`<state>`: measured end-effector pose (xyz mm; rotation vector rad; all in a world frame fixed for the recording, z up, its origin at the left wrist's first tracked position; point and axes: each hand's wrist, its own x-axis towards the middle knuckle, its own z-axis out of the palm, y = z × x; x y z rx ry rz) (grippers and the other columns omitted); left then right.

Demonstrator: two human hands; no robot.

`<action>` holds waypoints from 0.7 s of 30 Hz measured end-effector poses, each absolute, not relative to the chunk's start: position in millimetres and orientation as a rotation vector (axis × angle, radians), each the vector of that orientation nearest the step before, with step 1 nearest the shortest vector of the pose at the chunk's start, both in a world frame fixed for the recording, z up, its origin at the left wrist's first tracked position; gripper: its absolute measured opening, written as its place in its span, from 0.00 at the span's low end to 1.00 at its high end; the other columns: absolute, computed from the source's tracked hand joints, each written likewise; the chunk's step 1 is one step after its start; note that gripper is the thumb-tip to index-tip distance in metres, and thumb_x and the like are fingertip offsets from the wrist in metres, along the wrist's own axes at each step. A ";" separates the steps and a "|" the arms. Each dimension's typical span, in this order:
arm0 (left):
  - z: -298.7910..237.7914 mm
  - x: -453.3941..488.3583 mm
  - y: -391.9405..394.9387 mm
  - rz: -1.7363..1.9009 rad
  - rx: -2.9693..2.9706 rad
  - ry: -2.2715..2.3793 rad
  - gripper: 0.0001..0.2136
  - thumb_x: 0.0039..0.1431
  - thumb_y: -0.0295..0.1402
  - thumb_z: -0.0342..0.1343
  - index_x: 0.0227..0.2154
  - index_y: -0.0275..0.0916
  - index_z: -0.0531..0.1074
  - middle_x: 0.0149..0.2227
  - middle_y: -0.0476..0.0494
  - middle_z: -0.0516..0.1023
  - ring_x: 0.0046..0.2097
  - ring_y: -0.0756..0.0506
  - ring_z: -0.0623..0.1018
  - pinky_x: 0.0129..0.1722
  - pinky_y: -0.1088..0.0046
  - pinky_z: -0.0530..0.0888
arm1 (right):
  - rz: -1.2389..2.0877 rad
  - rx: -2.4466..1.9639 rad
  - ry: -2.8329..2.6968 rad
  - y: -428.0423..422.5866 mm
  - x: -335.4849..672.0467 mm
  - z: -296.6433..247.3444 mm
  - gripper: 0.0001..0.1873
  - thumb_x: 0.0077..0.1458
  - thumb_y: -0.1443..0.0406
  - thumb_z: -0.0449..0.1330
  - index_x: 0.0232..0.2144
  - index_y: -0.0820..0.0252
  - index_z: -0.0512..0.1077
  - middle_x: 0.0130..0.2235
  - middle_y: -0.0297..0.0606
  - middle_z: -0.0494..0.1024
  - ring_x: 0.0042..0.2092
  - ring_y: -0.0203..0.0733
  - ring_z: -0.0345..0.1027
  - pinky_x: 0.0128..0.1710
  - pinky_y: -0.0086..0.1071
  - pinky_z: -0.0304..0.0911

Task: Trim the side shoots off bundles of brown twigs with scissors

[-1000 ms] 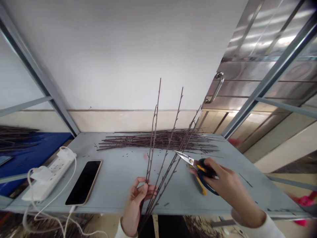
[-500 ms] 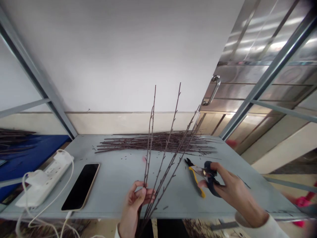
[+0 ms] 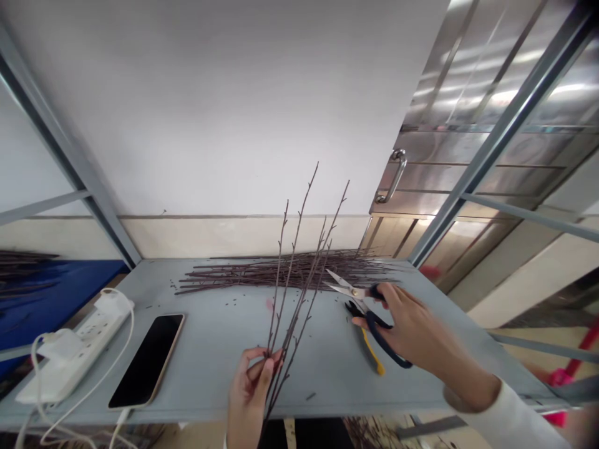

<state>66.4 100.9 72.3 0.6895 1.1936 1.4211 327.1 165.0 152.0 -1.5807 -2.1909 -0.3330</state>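
Note:
Several thin brown twigs (image 3: 291,327) with small side buds stand fanned out from my left hand (image 3: 253,380), whose thumb and fingers pinch them low down near the table's front edge. My right hand (image 3: 412,321) grips scissors (image 3: 354,292) with dark handles. Their blades are spread and point left toward the twigs, a short gap away. Partly behind the scissors, pliers (image 3: 374,355) with black jaws and a yellow handle lie on the grey table (image 3: 206,349).
A pile of twigs (image 3: 262,273) lies along the table's back. At the left are a phone (image 3: 148,362) and a white power strip (image 3: 77,355) with cables. Metal frame posts (image 3: 105,218) rise at both sides. More twigs lie on a blue surface (image 3: 93,280) beyond the left post.
My right hand has lifted the scissors and turned them toward the twigs, with the blades now spread. The twigs in my left hand have shifted and their tips sit differently.

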 end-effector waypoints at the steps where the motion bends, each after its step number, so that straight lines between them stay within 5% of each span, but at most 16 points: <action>1: 71.8 66.0 100.4 1.414 0.697 1.194 0.17 0.41 0.43 0.66 0.30 0.39 0.69 0.30 0.41 0.83 0.40 0.40 0.80 0.42 0.69 0.74 | -0.357 -1.592 -2.215 167.1 325.4 152.3 0.13 0.51 0.56 0.55 0.33 0.57 0.60 0.33 0.41 0.73 0.35 0.48 0.70 0.32 0.35 0.63; 15: 68.7 63.1 95.6 1.381 0.705 1.158 0.17 0.42 0.43 0.65 0.30 0.39 0.69 0.31 0.39 0.83 0.42 0.38 0.80 0.47 0.65 0.73 | -0.691 -1.555 -2.381 186.2 321.6 153.4 0.17 0.54 0.52 0.53 0.35 0.61 0.66 0.31 0.41 0.75 0.32 0.46 0.70 0.32 0.34 0.57; 21: 59.2 59.3 94.9 1.368 0.737 1.137 0.17 0.45 0.43 0.63 0.32 0.39 0.67 0.34 0.38 0.83 0.42 0.39 0.80 0.47 0.64 0.73 | -0.658 -1.697 -2.341 184.9 326.1 148.7 0.16 0.53 0.51 0.55 0.33 0.57 0.67 0.26 0.38 0.77 0.28 0.44 0.70 0.22 0.30 0.47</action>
